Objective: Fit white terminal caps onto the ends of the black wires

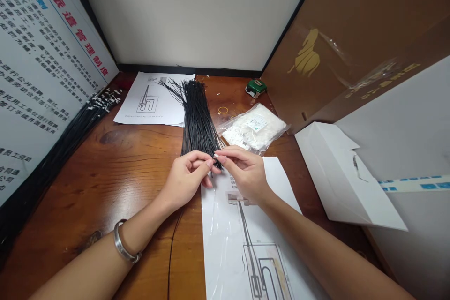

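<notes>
My left hand (186,179) is closed in a pinch on a thin black wire (170,255), whose length trails down across the table below the wrist. Against its fingertips, my right hand (248,173) pinches a tiny white connector (216,155) where the wire's end meets it. The fingers hide most of that joint, so I cannot tell whether the wire is inside. Just beyond both hands lies a thick bundle of black wires (197,115). A clear plastic bag of small white parts (258,126) rests to the right of the bundle.
Under my right hand is a printed drawing sheet (225,234); another sheet (130,110) lies at the back. Wires with white ends (77,124) line the left panel. A green tape measure (256,87), rubber band (222,110) and white folded box (337,173) are on the right.
</notes>
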`<state>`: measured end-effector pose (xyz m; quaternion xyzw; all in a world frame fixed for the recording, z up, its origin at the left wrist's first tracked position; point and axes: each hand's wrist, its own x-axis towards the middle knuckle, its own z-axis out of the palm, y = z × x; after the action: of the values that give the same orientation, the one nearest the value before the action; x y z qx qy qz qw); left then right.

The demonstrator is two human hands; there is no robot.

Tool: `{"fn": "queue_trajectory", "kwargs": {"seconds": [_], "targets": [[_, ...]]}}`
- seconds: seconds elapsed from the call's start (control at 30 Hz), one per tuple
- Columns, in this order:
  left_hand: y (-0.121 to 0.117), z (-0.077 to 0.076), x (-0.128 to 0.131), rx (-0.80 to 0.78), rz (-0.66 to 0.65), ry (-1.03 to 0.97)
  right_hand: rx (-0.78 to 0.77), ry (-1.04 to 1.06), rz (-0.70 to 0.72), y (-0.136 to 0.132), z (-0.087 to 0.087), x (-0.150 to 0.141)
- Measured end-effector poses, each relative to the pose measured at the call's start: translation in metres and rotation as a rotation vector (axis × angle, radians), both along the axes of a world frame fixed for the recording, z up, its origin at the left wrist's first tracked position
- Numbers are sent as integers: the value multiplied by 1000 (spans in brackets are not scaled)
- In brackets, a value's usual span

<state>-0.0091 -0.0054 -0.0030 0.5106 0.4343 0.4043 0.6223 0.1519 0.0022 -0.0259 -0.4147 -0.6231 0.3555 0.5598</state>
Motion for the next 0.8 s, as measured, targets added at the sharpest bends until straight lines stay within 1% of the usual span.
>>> {"fn": "queue_trajectory", "kwargs": {"seconds": [0.43, 0.8], "targets": [[-1, 2, 1, 2, 0, 11, 56, -24, 28, 0, 1, 1], [0, 1, 0, 18, 14, 14, 45, -13, 59, -1, 0, 1]]}}
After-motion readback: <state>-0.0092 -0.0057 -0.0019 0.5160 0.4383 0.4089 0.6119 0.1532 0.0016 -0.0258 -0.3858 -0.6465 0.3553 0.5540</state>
